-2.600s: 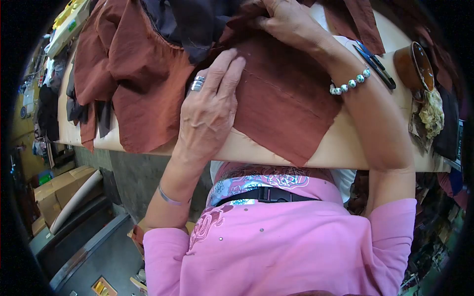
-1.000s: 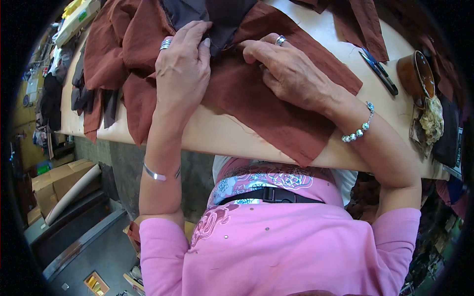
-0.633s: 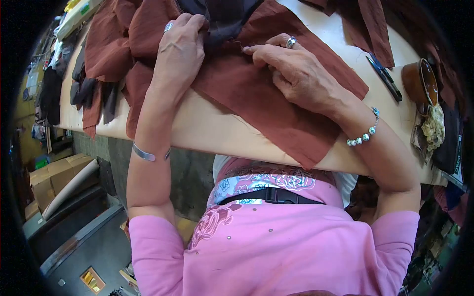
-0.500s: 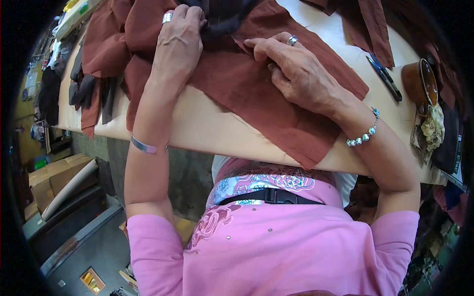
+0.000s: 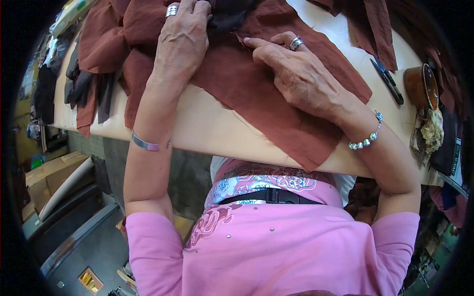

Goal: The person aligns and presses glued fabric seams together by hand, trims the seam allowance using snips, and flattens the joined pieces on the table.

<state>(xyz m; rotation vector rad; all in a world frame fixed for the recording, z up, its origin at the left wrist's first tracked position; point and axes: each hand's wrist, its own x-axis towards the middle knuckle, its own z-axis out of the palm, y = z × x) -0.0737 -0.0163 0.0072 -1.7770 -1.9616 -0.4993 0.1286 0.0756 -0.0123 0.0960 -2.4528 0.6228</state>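
A length of reddish-brown fabric (image 5: 276, 103) lies across the table, its pointed lower corner hanging over the near edge. My left hand (image 5: 183, 42) is at the top of the view, fingers curled down onto the cloth beside a dark, nearly black piece of fabric (image 5: 227, 18); its fingertips are partly cut off or hidden. To the right, my right hand (image 5: 303, 74) rests on the brown fabric with bent fingers. Its index fingertip is at a small folded edge of the cloth, which it seems to pinch; the thumb is mostly hidden.
More brown fabric (image 5: 101, 47) is bunched at the left, with dark strips hanging by the table edge (image 5: 207, 111). Small scissors or snips (image 5: 387, 81) lie at the right, near a brown glazed pot (image 5: 417, 86) and a crumpled pale rag (image 5: 432, 130). Cardboard boxes (image 5: 54, 175) stand below left.
My left hand has shifted slightly up and to the right. My right hand has turned a little over the cloth, its thumb now less visible. The fabric has barely moved.
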